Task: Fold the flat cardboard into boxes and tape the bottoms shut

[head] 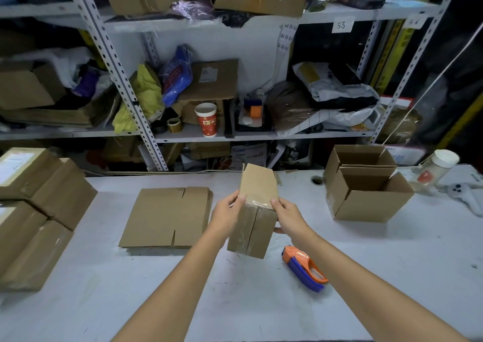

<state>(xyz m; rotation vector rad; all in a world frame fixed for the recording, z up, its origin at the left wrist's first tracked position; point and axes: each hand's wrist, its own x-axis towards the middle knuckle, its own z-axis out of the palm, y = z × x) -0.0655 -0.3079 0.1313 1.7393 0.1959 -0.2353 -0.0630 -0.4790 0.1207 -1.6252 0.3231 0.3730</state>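
Head view: left hand (pixel 226 212) and right hand (pixel 288 217) grip the box (pixel 254 226), fingers (pixel 241 198) mostly hidden.

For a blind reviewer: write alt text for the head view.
The left hand and right hand hold a small cardboard box over a white table, taped bottom toward the camera. Flat cardboard lies stacked at left; a tape dispenser and two open boxes sit at right.

A stack of flat cardboard (pixel 167 216) is laid on the bench (pixel 261 310) left of the middle. A box (pixel 254 226) is held above the middle, and a tape dispenser (pixel 304 268) is laid just right of it, nearer the front edge. Open boxes (pixel 373 207) are set toward the right rear corner, sealed boxes (pixel 39 211) along the left edge.
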